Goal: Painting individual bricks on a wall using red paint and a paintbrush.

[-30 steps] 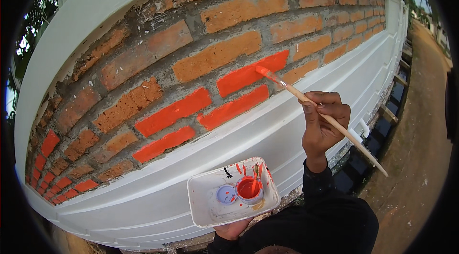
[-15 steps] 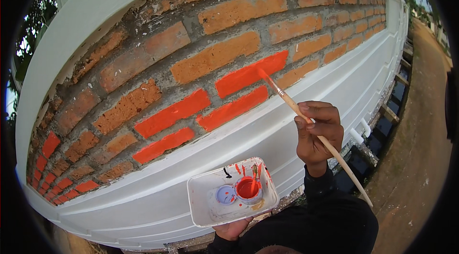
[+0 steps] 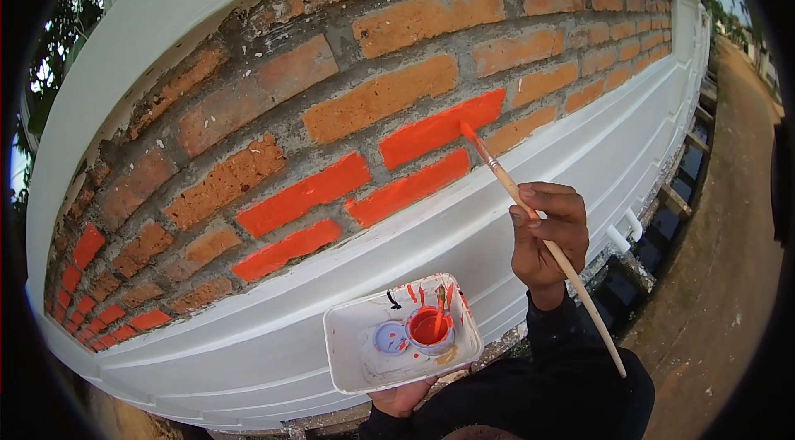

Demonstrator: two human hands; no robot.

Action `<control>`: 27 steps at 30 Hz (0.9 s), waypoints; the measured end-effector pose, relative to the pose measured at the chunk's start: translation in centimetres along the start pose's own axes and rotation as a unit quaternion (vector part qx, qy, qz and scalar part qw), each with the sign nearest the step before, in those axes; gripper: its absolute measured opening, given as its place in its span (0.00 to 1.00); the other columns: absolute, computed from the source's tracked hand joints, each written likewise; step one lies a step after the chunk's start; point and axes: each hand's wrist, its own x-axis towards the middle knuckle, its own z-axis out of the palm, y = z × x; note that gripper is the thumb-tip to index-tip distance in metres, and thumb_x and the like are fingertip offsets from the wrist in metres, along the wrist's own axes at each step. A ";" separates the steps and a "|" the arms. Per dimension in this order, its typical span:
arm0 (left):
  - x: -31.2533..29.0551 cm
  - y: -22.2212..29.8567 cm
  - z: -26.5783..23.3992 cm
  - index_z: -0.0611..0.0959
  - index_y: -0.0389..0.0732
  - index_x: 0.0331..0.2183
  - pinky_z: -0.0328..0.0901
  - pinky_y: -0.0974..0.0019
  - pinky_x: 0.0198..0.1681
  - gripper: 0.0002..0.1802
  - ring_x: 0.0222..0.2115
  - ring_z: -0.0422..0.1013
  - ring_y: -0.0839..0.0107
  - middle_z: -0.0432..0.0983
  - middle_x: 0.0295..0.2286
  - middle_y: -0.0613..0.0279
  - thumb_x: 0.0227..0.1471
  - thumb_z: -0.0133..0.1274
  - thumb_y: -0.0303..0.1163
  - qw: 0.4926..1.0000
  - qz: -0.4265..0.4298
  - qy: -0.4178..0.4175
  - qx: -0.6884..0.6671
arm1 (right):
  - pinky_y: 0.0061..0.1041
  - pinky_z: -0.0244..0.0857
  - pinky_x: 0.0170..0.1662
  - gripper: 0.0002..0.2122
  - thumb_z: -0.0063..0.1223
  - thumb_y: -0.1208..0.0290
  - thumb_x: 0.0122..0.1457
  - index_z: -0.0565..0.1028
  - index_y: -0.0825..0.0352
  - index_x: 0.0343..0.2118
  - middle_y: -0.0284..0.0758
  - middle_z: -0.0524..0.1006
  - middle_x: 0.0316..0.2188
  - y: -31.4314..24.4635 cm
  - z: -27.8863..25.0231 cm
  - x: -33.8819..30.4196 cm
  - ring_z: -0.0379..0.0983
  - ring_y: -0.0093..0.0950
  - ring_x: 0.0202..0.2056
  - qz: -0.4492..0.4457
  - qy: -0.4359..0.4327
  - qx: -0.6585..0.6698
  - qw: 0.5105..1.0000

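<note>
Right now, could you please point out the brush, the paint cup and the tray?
brush (image 3: pixel 507 181), head view, wooden handle above the fingers.
paint cup (image 3: pixel 428 328), head view, orange paint inside.
tray (image 3: pixel 348 349), head view, bare white left side.

The tray (image 3: pixel 356 357) lies left of and below the brush (image 3: pixel 538 237), both before the wall (image 3: pixel 248 324).

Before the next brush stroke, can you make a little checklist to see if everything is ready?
1. Right hand grips the paintbrush: ok.
2. Bristle tip touches the orange-painted brick: ok.
3. Left hand holds the white tray level: ok.
4. Small cup still has orange paint: ok.
5. Enough paint on the bristles: cannot tell.
6. White ledge free of orange drips: cannot tell.
</note>
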 end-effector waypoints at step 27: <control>-0.8 -0.4 -1.4 0.62 0.45 0.65 0.45 0.29 0.67 0.45 0.66 0.52 0.48 0.55 0.66 0.53 0.56 0.45 0.64 0.997 -0.015 -0.003 -0.074 | 0.15 0.73 0.34 0.13 0.63 0.87 0.56 0.67 0.70 0.35 0.39 0.75 0.31 2.9 6.3 6.6 0.77 0.23 0.32 0.089 0.140 0.177 0.970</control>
